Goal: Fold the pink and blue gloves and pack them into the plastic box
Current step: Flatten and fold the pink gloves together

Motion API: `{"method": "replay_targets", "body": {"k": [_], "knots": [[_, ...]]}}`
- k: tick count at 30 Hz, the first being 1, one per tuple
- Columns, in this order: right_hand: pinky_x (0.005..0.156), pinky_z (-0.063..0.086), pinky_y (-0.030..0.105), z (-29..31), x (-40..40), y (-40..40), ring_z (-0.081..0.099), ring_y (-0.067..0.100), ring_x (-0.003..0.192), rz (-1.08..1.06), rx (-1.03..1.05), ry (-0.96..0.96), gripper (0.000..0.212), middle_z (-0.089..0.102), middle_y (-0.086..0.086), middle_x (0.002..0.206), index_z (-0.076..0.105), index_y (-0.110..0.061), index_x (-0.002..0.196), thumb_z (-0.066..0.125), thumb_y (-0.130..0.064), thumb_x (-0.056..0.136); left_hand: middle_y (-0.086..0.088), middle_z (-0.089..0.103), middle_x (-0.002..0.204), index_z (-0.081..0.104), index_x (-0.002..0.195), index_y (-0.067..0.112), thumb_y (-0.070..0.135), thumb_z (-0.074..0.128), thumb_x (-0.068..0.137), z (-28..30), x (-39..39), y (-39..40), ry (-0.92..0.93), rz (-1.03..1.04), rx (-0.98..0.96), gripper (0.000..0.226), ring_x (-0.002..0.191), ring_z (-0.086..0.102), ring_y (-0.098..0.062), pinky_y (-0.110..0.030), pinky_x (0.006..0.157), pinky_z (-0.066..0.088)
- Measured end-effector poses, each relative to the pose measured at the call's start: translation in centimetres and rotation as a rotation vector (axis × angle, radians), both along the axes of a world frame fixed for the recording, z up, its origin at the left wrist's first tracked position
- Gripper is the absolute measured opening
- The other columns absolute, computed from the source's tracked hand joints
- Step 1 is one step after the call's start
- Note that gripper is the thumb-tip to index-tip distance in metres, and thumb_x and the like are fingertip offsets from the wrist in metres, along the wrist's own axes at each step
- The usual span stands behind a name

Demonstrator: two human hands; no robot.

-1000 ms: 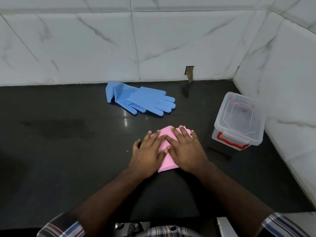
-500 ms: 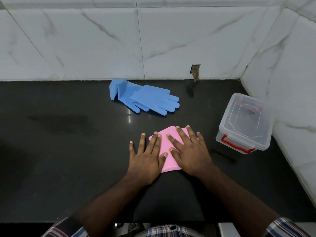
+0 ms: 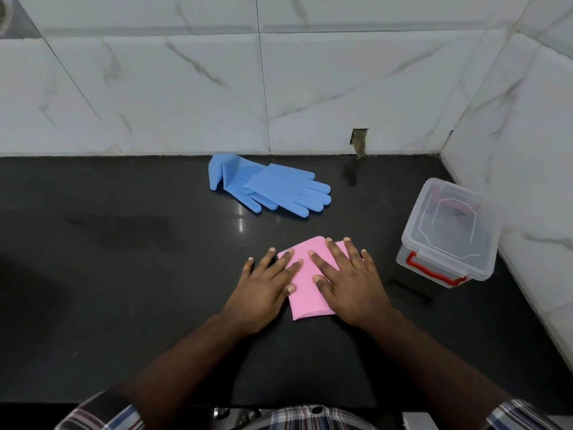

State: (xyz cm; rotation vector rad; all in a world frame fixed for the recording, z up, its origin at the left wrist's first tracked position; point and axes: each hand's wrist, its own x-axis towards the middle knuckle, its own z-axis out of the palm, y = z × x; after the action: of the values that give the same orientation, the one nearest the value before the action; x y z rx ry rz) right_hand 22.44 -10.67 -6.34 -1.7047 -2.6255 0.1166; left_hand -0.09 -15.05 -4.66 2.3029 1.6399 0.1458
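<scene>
1. Your left hand (image 3: 263,293) and right hand (image 3: 350,287) are both flat on the folded pink gloves (image 3: 307,283), fingers spread out and pressing down – nothing's being pinched.
2. The pink bundle sits on the black counter (image 3: 124,274), right in front of you.
3. The blue gloves (image 3: 273,187) lie unfolded further back, near the tiled wall (image 3: 186,88), one overlapping the other.
4. The plastic box (image 3: 449,234) is off to your right by the corner – lid on, red handle facing you.
</scene>
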Motion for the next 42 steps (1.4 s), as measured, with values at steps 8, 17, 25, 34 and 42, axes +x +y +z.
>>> {"method": "replay_targets", "body": {"k": [8,17,25,34,42], "knots": [[0.118,0.003,0.052,0.2,0.1,0.1,0.001,0.026,0.152,0.002,-0.045,0.016,0.061,0.004,-0.006,0.166,-0.002,-0.049,0.151,0.002,-0.067,0.093,0.0,0.054,0.148,0.065,0.134,0.022,0.014,0.061,0.097,1.7,-1.0,1.4,-0.049,-0.219,0.259,0.038,0.142,0.042,-0.029,-0.047,0.115,0.036],[0.117,0.002,0.058,1.8,0.3,-0.5,0.001,0.026,0.152,-0.055,0.018,0.01,0.059,0.012,-0.004,0.165,0.024,-0.044,0.151,0.008,-0.061,0.096,0.003,0.063,0.137,0.065,0.128,0.022,0.015,0.052,0.097,3.3,-0.3,3.2,-0.064,-0.266,0.243,0.034,0.141,0.042,-0.017,-0.042,0.122,0.022],[0.083,0.048,0.015,7.2,-0.2,-3.6,0.057,-0.012,0.101,-0.14,-0.307,0.885,0.065,0.055,-0.033,0.113,0.035,-0.044,0.138,0.04,-0.08,0.084,0.007,0.07,0.1,0.065,0.109,0.022,0.022,0.053,0.1,10.7,0.4,6.6,-0.528,-0.029,-0.102,0.015,0.091,0.066,-0.006,-0.015,0.079,0.048],[0.091,0.054,0.054,8.7,-5.8,-3.0,0.067,0.03,0.11,-0.362,-0.828,1.704,0.041,0.07,0.008,0.12,0.059,-0.019,0.127,0.069,-0.01,0.088,-0.02,0.071,0.115,0.075,0.114,0.016,0.051,0.068,0.088,9.5,-6.5,5.4,-1.324,0.468,-0.737,0.044,0.101,0.07,-0.031,-0.044,0.079,0.056],[0.088,0.055,0.057,5.0,-9.9,-1.2,0.07,0.03,0.106,-0.526,-1.038,1.682,0.033,0.072,0.009,0.117,0.063,-0.018,0.122,0.066,-0.009,0.09,-0.017,0.073,0.116,0.062,0.127,0.007,0.032,0.069,0.094,4.5,-9.9,1.9,-1.414,0.668,-0.769,0.042,0.099,0.074,-0.03,-0.04,0.069,0.061]]}}
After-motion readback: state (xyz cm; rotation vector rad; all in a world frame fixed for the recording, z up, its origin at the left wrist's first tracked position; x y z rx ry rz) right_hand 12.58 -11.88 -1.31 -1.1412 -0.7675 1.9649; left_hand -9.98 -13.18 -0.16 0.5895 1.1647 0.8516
